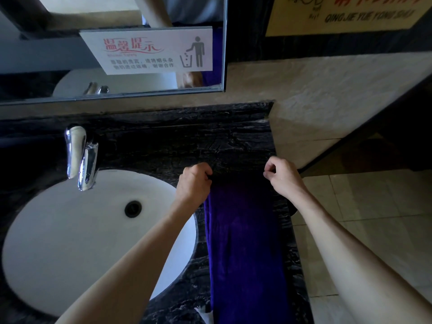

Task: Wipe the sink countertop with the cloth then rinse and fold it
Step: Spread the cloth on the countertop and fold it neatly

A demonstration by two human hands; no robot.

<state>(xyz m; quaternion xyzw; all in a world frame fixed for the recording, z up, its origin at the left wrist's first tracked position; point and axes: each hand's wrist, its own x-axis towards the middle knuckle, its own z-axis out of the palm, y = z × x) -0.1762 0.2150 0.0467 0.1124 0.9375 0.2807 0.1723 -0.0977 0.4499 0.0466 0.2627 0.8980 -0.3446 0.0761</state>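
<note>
- Two large surfaces are filling the view: the black veined stone bench (177, 141) and the white oval sink (70, 230) set into its left part; the sink's left and near rim are running out of frame, and a forearm is crossing over its right side.
- The mirror (112, 10) is hanging on the wall above the bench, cut off at the top and left, and it is showing only a slice of the person.
- The purple cloth (243, 242) is lying flat on the bench just right of the sink, as a long narrow strip. Its long axis is running from the near edge straight away toward the back wall, and its near end is passing out of the bottom of the frame. Its far edge is sitting in deep shadow against the dark stone, so the exact line of that edge is hard to make out.
- The white notice (152, 50) is stuck on the mirror; its small print is too blurred to read.
- The chrome faucet (81, 155) is standing behind the sink.
- The left hand (195, 181) is pinching the far left corner of the cloth with curled fingers.
- The right hand (284, 175) is curling in a pinch at the far right corner, though the fabric between its fingertips is lost in shadow.
- The dark drain (133, 208) is sitting in the sink bowl.
</note>
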